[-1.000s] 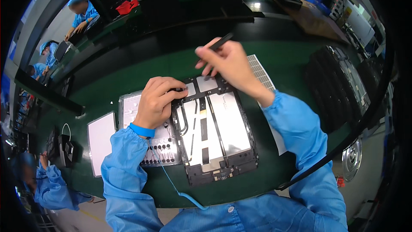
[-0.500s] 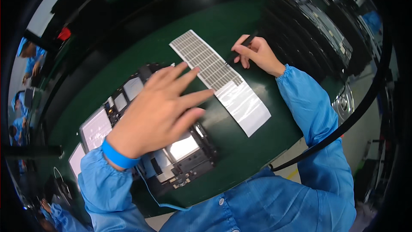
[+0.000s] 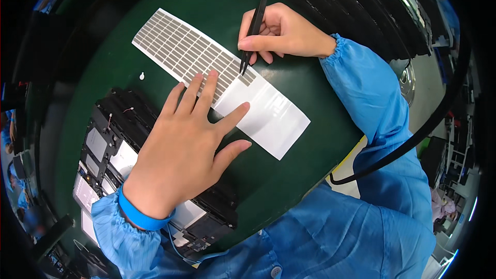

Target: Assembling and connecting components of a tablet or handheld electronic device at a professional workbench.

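Note:
My left hand (image 3: 181, 144) lies with fingers spread over a sheet of small grey rectangular stickers (image 3: 178, 46). Its fingertips rest on the sheet's near edge, and the thumb sticks out to the right. My right hand (image 3: 292, 31) pinches a pair of black tweezers (image 3: 255, 28), points down. The tweezer tips meet the sheet at the boundary between the sticker rows and the bare, shiny white backing (image 3: 274, 119). Whether a sticker is between the tips is too small to tell. A blue band (image 3: 139, 214) circles my left wrist.
Partly under my left hand and forearm is a stack of black-framed electronic assemblies (image 3: 101, 142). Near it on the green table (image 3: 276, 186) lies a small white piece (image 3: 142, 76). Black panels (image 3: 351, 13) are lined up at the far right. A thick black cable (image 3: 408, 157) crosses my right sleeve.
My left hand has come down, its fingertips now on the sheet. The tweezers have moved to the end of the sticker rows. The whole view has shifted, with the sheet appearing further left.

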Demonstrator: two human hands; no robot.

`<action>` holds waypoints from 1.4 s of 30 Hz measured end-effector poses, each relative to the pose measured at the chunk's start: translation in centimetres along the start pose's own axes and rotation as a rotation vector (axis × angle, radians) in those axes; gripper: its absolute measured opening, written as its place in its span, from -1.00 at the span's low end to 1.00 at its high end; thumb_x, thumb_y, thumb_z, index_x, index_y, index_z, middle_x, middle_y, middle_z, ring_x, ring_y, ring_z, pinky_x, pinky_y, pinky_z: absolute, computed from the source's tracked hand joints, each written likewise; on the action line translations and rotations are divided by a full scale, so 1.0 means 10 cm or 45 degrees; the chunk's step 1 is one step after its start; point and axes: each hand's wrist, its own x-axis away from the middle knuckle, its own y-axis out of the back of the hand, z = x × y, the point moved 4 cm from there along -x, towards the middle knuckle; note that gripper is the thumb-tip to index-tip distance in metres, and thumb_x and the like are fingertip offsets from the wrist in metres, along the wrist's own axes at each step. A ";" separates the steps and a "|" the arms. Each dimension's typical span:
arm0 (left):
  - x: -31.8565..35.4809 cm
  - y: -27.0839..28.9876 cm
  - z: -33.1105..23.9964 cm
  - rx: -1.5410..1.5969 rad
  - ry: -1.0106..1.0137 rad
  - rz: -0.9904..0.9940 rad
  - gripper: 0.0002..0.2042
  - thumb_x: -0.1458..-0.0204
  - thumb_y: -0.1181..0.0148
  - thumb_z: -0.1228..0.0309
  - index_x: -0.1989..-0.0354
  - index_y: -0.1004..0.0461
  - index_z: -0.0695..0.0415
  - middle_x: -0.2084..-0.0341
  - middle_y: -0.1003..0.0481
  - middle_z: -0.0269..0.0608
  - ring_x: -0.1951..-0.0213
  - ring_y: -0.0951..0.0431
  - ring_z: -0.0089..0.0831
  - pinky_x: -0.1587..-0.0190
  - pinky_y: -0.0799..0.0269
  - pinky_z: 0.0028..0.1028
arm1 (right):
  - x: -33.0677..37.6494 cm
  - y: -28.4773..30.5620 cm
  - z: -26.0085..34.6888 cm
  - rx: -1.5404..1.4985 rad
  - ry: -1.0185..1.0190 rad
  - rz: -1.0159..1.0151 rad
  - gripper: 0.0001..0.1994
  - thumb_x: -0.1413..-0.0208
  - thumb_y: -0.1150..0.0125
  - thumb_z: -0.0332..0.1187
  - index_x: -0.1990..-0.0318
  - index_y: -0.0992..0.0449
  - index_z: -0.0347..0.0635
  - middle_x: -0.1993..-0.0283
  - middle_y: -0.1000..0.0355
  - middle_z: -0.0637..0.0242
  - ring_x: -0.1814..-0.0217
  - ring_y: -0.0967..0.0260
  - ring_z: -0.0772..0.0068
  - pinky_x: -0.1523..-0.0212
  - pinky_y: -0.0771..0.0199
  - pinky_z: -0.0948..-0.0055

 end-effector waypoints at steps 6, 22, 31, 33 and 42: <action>0.04 -0.03 0.02 0.015 0.008 -0.015 -0.58 -0.29 -0.13 0.12 -0.31 -0.48 -0.17 -0.40 -0.20 0.26 -0.41 -0.19 0.16 -0.46 -0.06 -0.06 | -0.01 -0.04 0.04 0.039 0.082 0.040 -0.77 -0.32 -0.28 -0.26 0.17 -0.58 -0.28 0.34 -0.60 0.23 0.44 -0.58 0.61 0.54 -0.40 0.73; 0.32 0.36 0.07 0.131 0.007 -0.306 -0.70 -0.24 -0.19 0.31 -0.11 -0.57 0.06 -0.14 -0.47 0.18 -0.15 -0.49 0.05 -0.34 -0.28 -0.10 | -0.07 0.03 0.01 -0.022 0.115 -0.093 -0.70 -0.41 -0.12 -0.15 0.13 -0.49 -0.27 0.42 -0.57 0.26 0.47 -0.55 0.60 0.52 -0.41 0.70; 1.37 0.31 0.77 0.294 0.495 -0.945 -0.75 -0.11 -0.24 0.56 0.01 -0.54 0.24 -0.05 -0.52 -0.03 0.04 -0.58 -0.17 0.01 -0.47 -0.38 | -0.78 -0.47 0.41 -0.021 0.225 -0.270 -0.53 -0.39 -0.08 0.06 0.04 -0.53 -0.26 0.38 -0.57 0.35 0.48 -0.48 0.73 0.48 -0.44 0.72; 1.30 0.23 0.73 0.320 0.579 -0.936 -0.74 -0.13 -0.24 0.54 0.00 -0.51 0.24 -0.07 -0.50 -0.04 0.03 -0.55 -0.19 0.02 -0.46 -0.40 | -1.12 -0.72 0.73 -0.132 0.276 -0.066 -0.54 -0.39 -0.11 0.04 0.03 -0.59 -0.25 0.37 -0.55 0.37 0.49 -0.41 0.71 0.44 -0.43 0.68; 1.29 0.16 0.73 0.457 0.537 -1.095 -0.78 -0.17 -0.21 0.61 0.02 -0.46 0.25 -0.02 -0.50 -0.13 0.38 -0.41 -0.51 0.27 -0.54 -0.54 | -1.28 -1.20 1.13 -0.178 0.007 -0.033 -0.66 -0.37 -0.20 -0.13 0.30 -0.55 -0.26 0.54 -0.45 0.43 0.60 -0.34 0.67 0.56 -0.35 0.63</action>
